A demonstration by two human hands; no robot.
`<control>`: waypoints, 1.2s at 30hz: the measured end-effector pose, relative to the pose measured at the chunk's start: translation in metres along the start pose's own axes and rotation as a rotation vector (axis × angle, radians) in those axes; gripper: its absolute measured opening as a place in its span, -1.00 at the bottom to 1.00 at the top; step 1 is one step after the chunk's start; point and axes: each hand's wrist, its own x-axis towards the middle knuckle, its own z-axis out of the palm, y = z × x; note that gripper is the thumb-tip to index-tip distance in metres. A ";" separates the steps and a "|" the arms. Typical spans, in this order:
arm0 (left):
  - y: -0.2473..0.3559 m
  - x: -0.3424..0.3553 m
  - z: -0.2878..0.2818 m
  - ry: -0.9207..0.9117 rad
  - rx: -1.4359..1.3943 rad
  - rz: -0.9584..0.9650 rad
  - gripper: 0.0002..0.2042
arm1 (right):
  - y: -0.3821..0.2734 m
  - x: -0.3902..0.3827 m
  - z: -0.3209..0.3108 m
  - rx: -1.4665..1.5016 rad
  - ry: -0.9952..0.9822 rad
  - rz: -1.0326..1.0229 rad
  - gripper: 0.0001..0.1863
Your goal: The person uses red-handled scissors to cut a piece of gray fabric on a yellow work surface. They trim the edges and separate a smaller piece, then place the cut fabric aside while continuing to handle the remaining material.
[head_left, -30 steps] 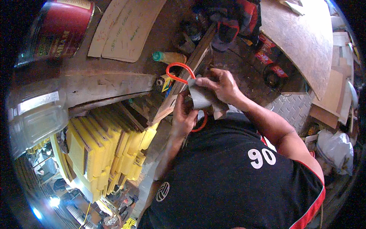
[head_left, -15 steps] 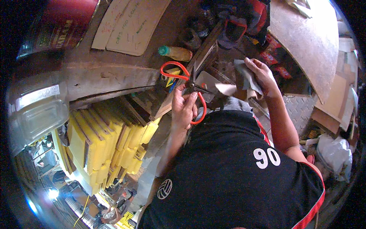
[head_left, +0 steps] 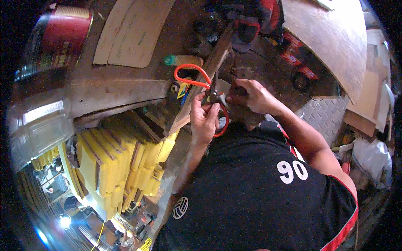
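Observation:
A pair of scissors (head_left: 214, 94) with orange handles is spread apart in front of my chest. My left hand (head_left: 204, 121) is closed round it near the pivot and lower handle. The upper orange loop sticks out to the left, and one dark blade points away from me. My right hand (head_left: 258, 98) is pinched close beside the pivot, at the other blade. A bit of grey sheet (head_left: 221, 99), cloth-like or sandpaper-like, shows at its fingertips against the metal; the fingers hide most of it.
At left, yellow-edged panels (head_left: 109, 167) stand stacked below a wooden beam (head_left: 121, 94). A green-capped bottle (head_left: 184, 61) lies beyond the scissors, near cardboard pieces (head_left: 130, 37). A clear plastic container (head_left: 44, 127) is far left. A curved wooden board (head_left: 331, 37) juts in at right.
My right hand has come left and inward with the grey sheet, from out at the right to the scissors. My left hand keeps its hold on them, almost in place.

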 end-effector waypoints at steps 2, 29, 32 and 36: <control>-0.002 -0.002 0.000 0.000 -0.008 0.002 -0.57 | 0.004 0.002 0.002 0.089 -0.052 0.035 -0.67; -0.004 -0.010 -0.020 0.060 -0.065 0.014 -0.61 | 0.010 -0.001 0.010 -0.185 -0.063 -0.101 -0.70; 0.007 -0.009 -0.028 0.168 -0.118 0.051 -0.62 | 0.050 -0.019 -0.003 -0.181 -0.155 -0.008 -0.74; 0.013 -0.008 -0.028 0.303 -0.084 0.042 -0.62 | 0.054 -0.032 -0.009 -0.085 -0.079 0.077 -0.75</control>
